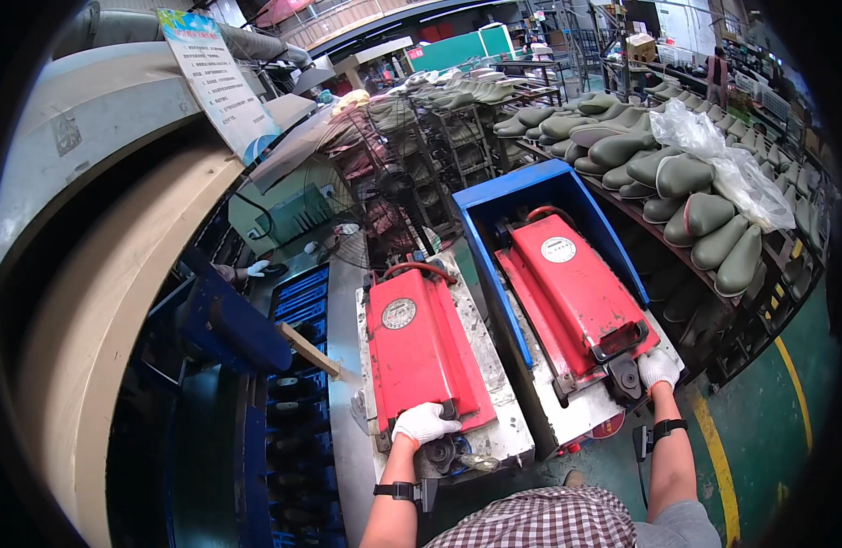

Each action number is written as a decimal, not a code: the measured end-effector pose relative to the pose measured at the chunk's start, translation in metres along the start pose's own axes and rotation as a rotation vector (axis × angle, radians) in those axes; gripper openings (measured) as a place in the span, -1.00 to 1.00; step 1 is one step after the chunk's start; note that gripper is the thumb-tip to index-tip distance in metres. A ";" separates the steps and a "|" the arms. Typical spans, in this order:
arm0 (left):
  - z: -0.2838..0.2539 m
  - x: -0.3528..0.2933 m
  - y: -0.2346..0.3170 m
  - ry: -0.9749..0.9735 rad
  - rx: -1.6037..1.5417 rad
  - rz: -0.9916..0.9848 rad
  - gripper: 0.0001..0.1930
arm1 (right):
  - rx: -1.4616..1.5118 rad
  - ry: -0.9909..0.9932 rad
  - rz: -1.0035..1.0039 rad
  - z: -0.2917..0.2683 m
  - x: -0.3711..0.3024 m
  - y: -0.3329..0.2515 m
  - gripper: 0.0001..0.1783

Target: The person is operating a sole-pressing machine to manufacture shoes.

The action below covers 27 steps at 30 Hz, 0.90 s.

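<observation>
Two red metal covers with round dials lie side by side before me, each on a worn whitish base. My left hand (425, 424), in a white knitted glove, is closed at the front end of the left red cover (430, 352); it mostly hides the dark handle there. My right hand (658, 368), also gloved, rests with fingers extended on the front right corner of the other base, next to the right red cover (567, 283). That cover's black handle (620, 340) stands free of my hand, with a dark round fitting (625, 376) just below it.
A blue metal housing (521, 183) surrounds the right cover's back and sides. Racks of olive-green clogs (613, 146) fill the right, with clear plastic (713, 155) on top. At left stand a curved beige machine (138, 283) and a blue slotted bed (298, 301). Another person's gloved hand (257, 268) shows beyond.
</observation>
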State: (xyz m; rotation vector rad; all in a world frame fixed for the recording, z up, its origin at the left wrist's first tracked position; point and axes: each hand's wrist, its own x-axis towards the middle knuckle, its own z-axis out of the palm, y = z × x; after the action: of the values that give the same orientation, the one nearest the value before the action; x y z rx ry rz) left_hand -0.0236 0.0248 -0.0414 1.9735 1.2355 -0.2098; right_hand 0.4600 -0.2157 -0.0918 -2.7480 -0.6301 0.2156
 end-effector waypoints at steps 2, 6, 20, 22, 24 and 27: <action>0.001 0.003 -0.005 0.003 0.010 -0.001 -0.51 | 0.004 0.003 -0.002 0.001 0.000 -0.001 -0.57; 0.002 0.004 -0.006 0.009 0.013 0.007 -0.50 | 0.005 0.008 0.000 0.000 0.000 -0.001 -0.58; -0.001 -0.003 0.003 0.005 -0.034 0.017 -0.52 | -0.005 -0.025 0.015 0.000 0.001 0.000 -0.56; -0.001 -0.002 0.001 0.012 0.003 0.011 -0.53 | -0.007 -0.023 0.018 0.001 0.002 0.000 -0.57; -0.001 -0.004 0.003 0.009 -0.012 0.011 -0.53 | 0.017 -0.030 0.028 -0.002 -0.001 -0.002 -0.57; -0.001 -0.004 0.004 0.006 -0.017 0.008 -0.52 | 0.028 -0.029 0.028 -0.006 -0.003 -0.006 -0.57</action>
State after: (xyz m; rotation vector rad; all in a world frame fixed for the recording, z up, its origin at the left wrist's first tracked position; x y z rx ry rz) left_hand -0.0227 0.0220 -0.0362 1.9659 1.2289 -0.1888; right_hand 0.4558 -0.2141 -0.0843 -2.7332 -0.5916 0.2685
